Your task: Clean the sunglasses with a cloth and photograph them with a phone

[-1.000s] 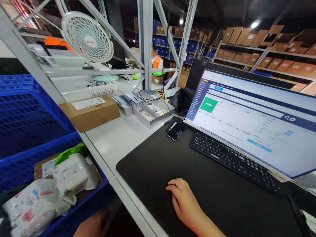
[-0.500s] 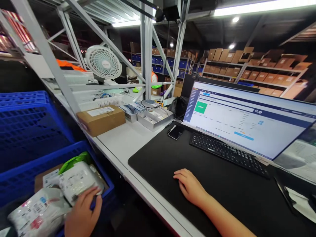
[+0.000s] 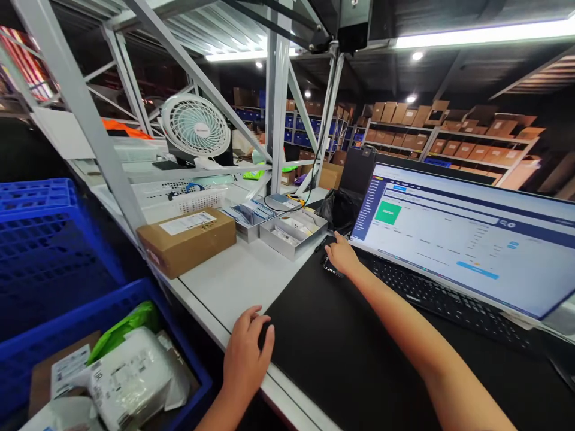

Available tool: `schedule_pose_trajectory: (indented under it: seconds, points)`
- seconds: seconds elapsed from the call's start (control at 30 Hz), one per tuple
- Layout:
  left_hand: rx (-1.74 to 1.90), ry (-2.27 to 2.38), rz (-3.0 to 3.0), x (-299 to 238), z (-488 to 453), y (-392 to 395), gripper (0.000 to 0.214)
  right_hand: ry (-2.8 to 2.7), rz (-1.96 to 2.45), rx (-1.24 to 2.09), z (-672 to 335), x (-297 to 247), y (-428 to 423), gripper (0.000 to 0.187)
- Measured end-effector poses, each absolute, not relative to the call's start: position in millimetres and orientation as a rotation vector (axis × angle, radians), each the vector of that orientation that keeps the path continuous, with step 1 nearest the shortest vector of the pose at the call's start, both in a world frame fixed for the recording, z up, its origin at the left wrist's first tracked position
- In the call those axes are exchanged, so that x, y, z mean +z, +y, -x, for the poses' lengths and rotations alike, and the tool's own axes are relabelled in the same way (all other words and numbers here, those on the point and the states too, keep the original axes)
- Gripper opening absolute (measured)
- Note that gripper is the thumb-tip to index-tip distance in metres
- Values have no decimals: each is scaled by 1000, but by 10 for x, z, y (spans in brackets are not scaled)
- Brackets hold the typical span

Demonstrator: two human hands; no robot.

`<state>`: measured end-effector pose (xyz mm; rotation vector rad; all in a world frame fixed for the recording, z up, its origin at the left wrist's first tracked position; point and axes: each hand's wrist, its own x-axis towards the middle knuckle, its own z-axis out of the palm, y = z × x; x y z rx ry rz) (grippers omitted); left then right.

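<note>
My left hand (image 3: 247, 350) is over the front edge of the table, beside the corner of the black desk mat (image 3: 309, 341). Its fingers are lightly bent and apart, and nothing shows in them. My right hand (image 3: 345, 256) reaches to the far side of the mat, its index finger stretched toward the foot of the monitor (image 3: 449, 233). Under that hand lies a smartphone (image 3: 331, 267), partly covered; whether the fingers touch it I cannot tell. The keyboard (image 3: 417, 287) is just right of my right hand, partly behind the forearm.
At lower left, a blue crate (image 3: 197, 383) holds wrapped parcels (image 3: 135, 371). A cardboard box (image 3: 188, 239) and a shallow grey box of small items (image 3: 291, 236) stand on the table. Behind are a fan (image 3: 197, 126), a metal upright (image 3: 276, 96) and shelves of cartons.
My left hand has left the parcels in the crate and moved right to the table edge. My right hand has moved forward from the mat's middle to the phone.
</note>
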<state>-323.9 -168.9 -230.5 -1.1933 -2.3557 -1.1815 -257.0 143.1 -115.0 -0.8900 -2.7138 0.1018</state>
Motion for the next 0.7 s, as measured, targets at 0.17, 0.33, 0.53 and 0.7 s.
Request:
schedule_pose_trajectory:
  seconds: [0.17,0.33,0.53,0.7]
  points:
    - [-1145,-2331,1193,-2321,3220,-1755,22,-2686,1191,39,3373,-1217,1872,54]
    - [-1158,-2320,1173,-2332,3212,-1735,20,-2641,1131,64,3427,-1019,2054,43]
    - [-1159,-2263,1214,-2345,3275,-1752,29,-2477,824,83,3063,-599,1505,50]
    - [-1418,-2087,1186,-2145,3142,-1703,84,-2384,267,222,2011,-605,585,38]
